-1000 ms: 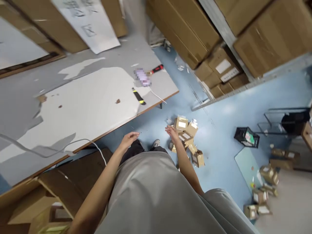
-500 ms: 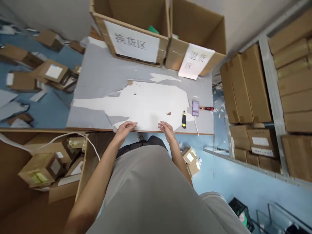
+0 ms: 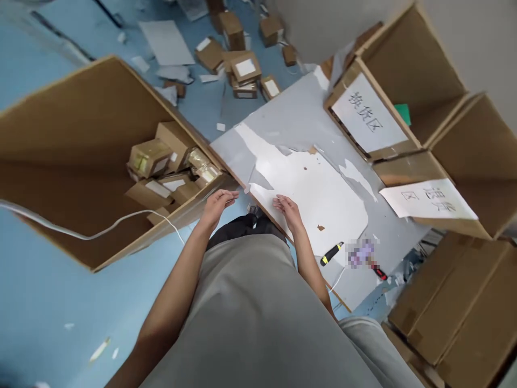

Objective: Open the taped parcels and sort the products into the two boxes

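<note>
My left hand hangs in the air between the large cardboard box and the table's front edge. Its fingers are loosely stretched with nothing in them. Over the table edge is my right hand, also open and bare, its fingers slightly bent above the white worn patch of the grey tabletop. To the right of that hand lies a yellow-and-black utility knife. Past it are a blurred-out purplish device with a white cable and a tool with a red-and-black handle.
A large open carton at left holds several small parcels. Two open boxes with handwritten paper signs stand on the table's far side. Parcels and paper scraps litter the blue floor. Big cartons are stacked at lower right.
My view has swung to the left, so the table now appears slanted and the large carton shows more fully. My left hand has come away from the table edge; both hands stay bare.
</note>
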`<action>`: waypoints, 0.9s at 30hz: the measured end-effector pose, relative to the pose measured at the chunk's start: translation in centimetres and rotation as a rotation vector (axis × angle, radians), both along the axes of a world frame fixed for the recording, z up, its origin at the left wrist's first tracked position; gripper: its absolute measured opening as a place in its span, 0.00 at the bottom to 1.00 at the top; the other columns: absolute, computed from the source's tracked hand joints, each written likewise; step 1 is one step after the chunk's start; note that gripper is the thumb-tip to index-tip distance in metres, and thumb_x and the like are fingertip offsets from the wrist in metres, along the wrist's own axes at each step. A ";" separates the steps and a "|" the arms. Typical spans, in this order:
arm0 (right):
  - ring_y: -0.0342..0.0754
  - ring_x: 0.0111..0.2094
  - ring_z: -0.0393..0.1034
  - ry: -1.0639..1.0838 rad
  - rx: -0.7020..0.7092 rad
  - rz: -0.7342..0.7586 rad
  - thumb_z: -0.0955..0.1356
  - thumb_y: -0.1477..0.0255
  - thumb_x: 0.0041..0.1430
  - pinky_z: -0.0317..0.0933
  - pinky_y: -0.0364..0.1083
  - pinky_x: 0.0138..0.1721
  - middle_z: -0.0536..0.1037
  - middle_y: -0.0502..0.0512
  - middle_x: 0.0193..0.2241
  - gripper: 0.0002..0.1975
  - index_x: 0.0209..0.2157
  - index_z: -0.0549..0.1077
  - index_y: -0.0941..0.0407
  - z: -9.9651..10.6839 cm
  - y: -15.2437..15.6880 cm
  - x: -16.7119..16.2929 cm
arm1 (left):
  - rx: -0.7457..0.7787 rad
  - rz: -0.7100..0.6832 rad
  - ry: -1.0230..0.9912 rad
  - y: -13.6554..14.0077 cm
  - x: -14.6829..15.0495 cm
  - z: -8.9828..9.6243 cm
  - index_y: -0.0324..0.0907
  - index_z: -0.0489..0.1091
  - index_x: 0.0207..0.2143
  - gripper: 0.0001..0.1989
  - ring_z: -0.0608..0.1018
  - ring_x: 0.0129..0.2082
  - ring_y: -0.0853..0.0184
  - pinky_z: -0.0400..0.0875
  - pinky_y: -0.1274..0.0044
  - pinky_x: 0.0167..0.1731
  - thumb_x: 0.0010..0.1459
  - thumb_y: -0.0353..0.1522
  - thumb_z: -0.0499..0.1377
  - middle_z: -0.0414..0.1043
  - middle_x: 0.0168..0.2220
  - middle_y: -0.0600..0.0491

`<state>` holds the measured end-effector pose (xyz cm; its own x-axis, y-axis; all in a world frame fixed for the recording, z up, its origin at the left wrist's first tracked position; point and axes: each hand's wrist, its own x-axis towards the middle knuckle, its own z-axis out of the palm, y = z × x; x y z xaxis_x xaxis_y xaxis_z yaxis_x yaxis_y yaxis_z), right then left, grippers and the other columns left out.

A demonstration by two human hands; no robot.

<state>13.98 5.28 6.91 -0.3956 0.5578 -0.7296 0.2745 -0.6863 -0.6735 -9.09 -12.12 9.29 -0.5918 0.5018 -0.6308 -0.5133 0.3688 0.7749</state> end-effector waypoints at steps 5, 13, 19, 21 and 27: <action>0.51 0.51 0.88 0.014 -0.028 0.154 0.78 0.58 0.68 0.77 0.51 0.63 0.92 0.58 0.52 0.15 0.51 0.86 0.52 -0.5 0.5 -2.7 | -0.045 0.201 0.002 -4.2 0.9 -0.5 0.47 0.70 0.30 0.18 0.87 0.59 0.50 0.79 0.56 0.67 0.50 0.45 0.72 0.89 0.51 0.44; 0.49 0.49 0.88 -0.028 -0.042 0.363 0.78 0.59 0.69 0.76 0.49 0.59 0.92 0.56 0.50 0.15 0.51 0.86 0.51 -1.4 -2.3 -8.7 | -0.029 0.426 0.004 -8.8 -1.2 -1.6 0.48 0.69 0.34 0.18 0.87 0.55 0.53 0.80 0.60 0.64 0.50 0.45 0.72 0.88 0.52 0.44; 0.49 0.48 0.87 -0.015 0.010 0.391 0.77 0.61 0.72 0.76 0.48 0.58 0.92 0.55 0.50 0.13 0.52 0.87 0.50 -1.1 -6.3 -15.3 | -0.028 0.410 -0.035 -12.3 -6.1 -2.3 0.47 0.72 0.37 0.19 0.87 0.58 0.51 0.80 0.59 0.64 0.53 0.47 0.74 0.88 0.52 0.43; 0.50 0.49 0.87 -0.040 0.026 0.395 0.78 0.61 0.72 0.76 0.49 0.60 0.92 0.55 0.51 0.13 0.53 0.87 0.51 -0.8 -8.2 -17.7 | -0.026 0.398 -0.048 -13.6 -8.3 -2.6 0.47 0.74 0.38 0.19 0.86 0.59 0.50 0.80 0.59 0.65 0.53 0.46 0.74 0.88 0.53 0.43; 0.50 0.49 0.87 -0.038 0.059 0.446 0.78 0.63 0.72 0.76 0.49 0.59 0.92 0.55 0.50 0.12 0.53 0.87 0.51 -1.4 -13.7 -26.7 | -0.002 0.407 -0.074 -18.0 -15.7 -4.5 0.46 0.75 0.38 0.14 0.87 0.59 0.50 0.79 0.57 0.66 0.57 0.42 0.73 0.88 0.53 0.43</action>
